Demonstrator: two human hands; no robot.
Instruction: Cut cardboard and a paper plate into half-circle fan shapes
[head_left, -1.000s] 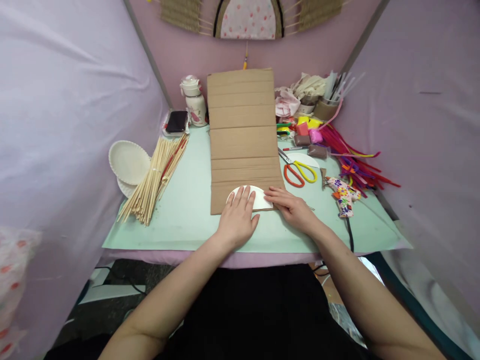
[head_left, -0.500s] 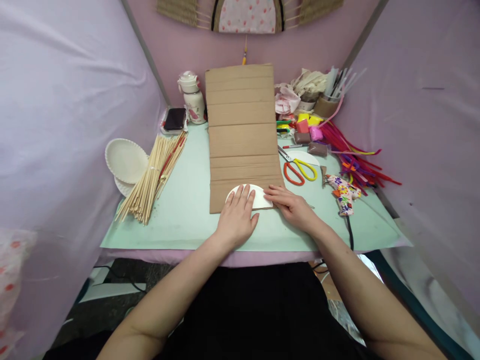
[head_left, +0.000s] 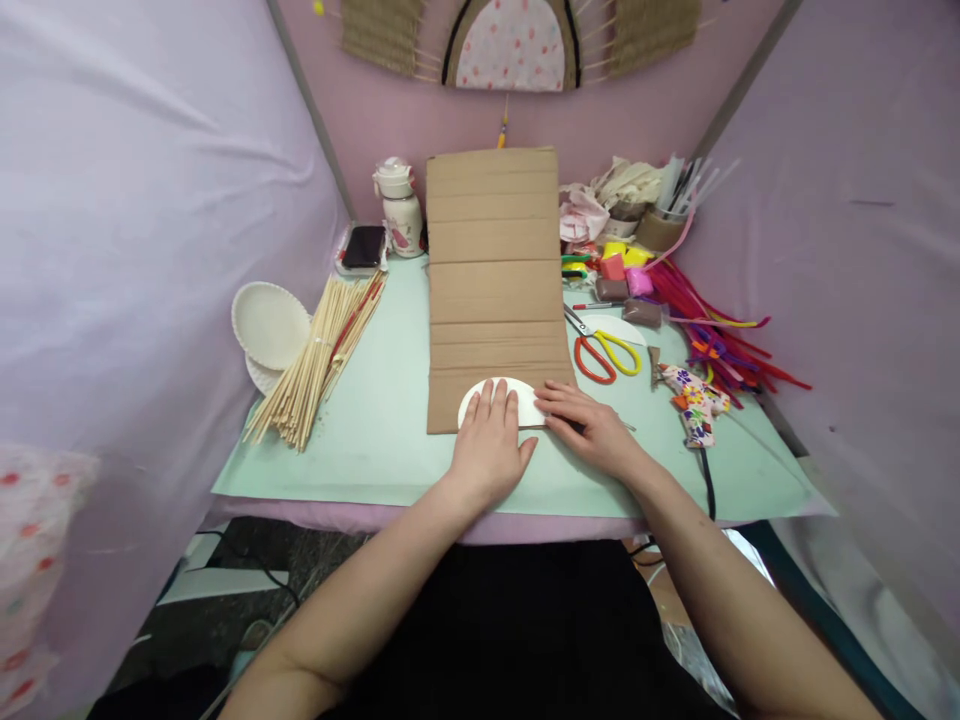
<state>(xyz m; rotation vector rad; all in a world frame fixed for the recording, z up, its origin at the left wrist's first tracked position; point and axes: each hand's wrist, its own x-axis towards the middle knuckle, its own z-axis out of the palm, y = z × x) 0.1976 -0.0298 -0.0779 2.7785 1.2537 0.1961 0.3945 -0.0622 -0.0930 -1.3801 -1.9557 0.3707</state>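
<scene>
– So, step in hand?
– Apparently positioning white half-disc (head_left: pixel 526 407) on cardboard (head_left: pixel 491 290), near its edge, beneath fingers of left hand (head_left: pixel 487 448).
– Clenched?
– No, spread flat. Likewise with right hand (head_left: pixel 589 424): loose, touching half-disc's right end.
– Next move?
– Likely calls for steady pressure.

A pink wall (head_left: pixel 367 120) stands beyond the far edge of the pale green desk (head_left: pixel 397 400); lilac cloth (head_left: pixel 150 220) hangs along both sides. Dark floor (head_left: pixel 214 630) shows below the near left corner.
</scene>
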